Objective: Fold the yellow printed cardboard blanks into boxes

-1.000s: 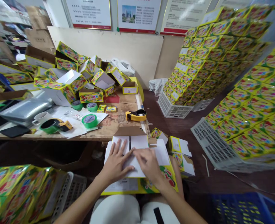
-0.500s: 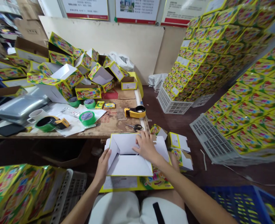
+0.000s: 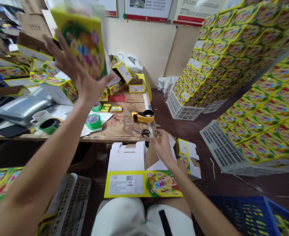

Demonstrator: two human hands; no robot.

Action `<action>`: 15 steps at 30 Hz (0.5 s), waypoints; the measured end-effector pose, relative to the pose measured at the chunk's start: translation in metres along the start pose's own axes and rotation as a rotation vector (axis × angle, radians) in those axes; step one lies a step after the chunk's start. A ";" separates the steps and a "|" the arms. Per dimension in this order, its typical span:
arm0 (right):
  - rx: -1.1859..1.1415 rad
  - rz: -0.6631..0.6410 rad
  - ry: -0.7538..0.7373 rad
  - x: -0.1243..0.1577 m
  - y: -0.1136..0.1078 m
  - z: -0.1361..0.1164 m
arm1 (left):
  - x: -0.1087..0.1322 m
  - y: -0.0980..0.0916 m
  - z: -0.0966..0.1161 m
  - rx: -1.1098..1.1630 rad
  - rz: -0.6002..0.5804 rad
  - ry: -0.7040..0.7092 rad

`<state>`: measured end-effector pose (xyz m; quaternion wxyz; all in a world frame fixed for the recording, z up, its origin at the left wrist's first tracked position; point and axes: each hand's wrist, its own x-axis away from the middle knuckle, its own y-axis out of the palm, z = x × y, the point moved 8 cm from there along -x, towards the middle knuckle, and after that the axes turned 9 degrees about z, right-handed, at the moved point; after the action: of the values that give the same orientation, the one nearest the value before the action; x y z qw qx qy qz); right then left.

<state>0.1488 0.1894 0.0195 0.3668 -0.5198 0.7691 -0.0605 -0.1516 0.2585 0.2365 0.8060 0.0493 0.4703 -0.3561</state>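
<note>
My left hand (image 3: 78, 72) is raised at the upper left with its fingers spread. Just beyond it is a blurred yellow-and-green printed box (image 3: 85, 46), tilted in the air above the table; whether the palm still touches it is hard to see. Across my thighs lies a flattened carton (image 3: 126, 185), its printed side towards me and its white flaps pointing away. At the carton's far right flaps, my right hand (image 3: 162, 147) has its fingers curled on the cardboard, slightly blurred.
On the table stand a yellow tape dispenser (image 3: 143, 116), scissors (image 3: 143, 132), green tape rolls (image 3: 93, 121) and a mug (image 3: 41, 117). Open boxes (image 3: 58, 87) pile up at left. Crates of stacked boxes (image 3: 244, 121) stand at right, a blue crate (image 3: 252, 216) at lower right.
The folded white-inside box has left my lap and is now up at the left by my raised left hand. My right hand has moved slightly right, to the flattened carton's flaps.
</note>
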 end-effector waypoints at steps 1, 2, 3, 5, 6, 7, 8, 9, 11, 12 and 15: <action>0.064 -0.092 -0.103 0.009 0.017 -0.013 | -0.020 0.001 0.007 -0.091 0.043 0.094; 0.118 -0.232 -0.212 0.023 0.039 -0.024 | -0.024 0.005 0.011 -0.156 0.040 0.167; 0.185 -0.353 -0.287 0.039 0.058 -0.031 | -0.011 0.012 0.013 -0.185 -0.020 0.219; 0.304 -0.505 -0.389 0.066 0.086 -0.035 | 0.066 0.031 0.003 -0.180 -0.283 0.257; 0.335 -0.543 -0.407 0.076 0.094 -0.034 | 0.123 0.039 -0.012 -0.171 -0.464 0.200; 0.349 -0.559 -0.415 0.083 0.099 -0.032 | 0.185 0.043 -0.029 -0.181 -0.632 0.119; 0.351 -0.563 -0.419 0.087 0.101 -0.030 | 0.248 0.043 -0.048 -0.209 -0.800 0.036; 0.348 -0.563 -0.426 0.091 0.101 -0.029 | 0.303 0.038 -0.065 -0.258 -0.911 -0.049; 0.344 -0.570 -0.454 0.097 0.099 -0.027 | 0.375 0.022 -0.090 -0.349 -0.988 -0.192; 0.337 -0.574 -0.459 0.099 0.098 -0.026 | 0.392 0.016 -0.097 -0.379 -0.986 -0.222; 0.326 -0.548 -0.405 0.100 0.095 -0.025 | 0.393 0.013 -0.101 -0.394 -0.957 -0.209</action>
<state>0.0419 0.1406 -0.0580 0.5596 -0.6424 0.4939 -0.1739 -0.0968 0.1022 -0.1343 0.5899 -0.3591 0.4155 -0.5920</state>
